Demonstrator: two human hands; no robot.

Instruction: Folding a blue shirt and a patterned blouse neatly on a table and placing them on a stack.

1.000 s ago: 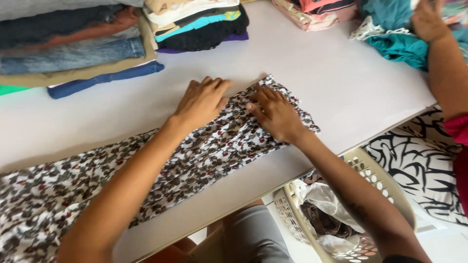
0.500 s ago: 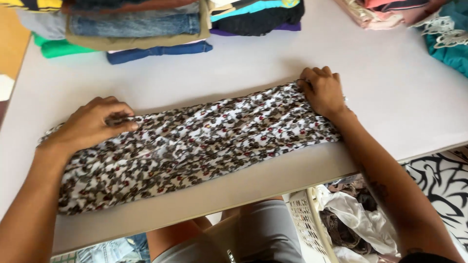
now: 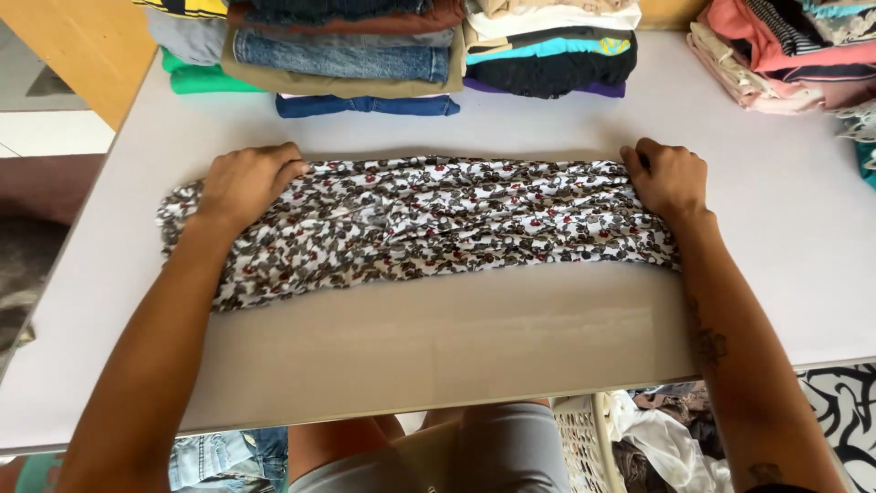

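1. Desk (image 3: 474,329): pale, flat; wood panel and tiled floor past the left hand's side.
2. Laundry basket (image 3: 584,438) below the desk edge, near the right forearm; holds crumpled clothes.
3. Folded stacks (image 3: 347,64) just beyond both hands, more (image 3: 776,55) beyond the right hand.
4. Patterned garment (image 3: 429,224) lies as a long band between the hands.
5. Left hand (image 3: 246,183): fingers curled, pressing on its left end.
6. Right hand (image 3: 666,178): fingers bent, gripping its right end.
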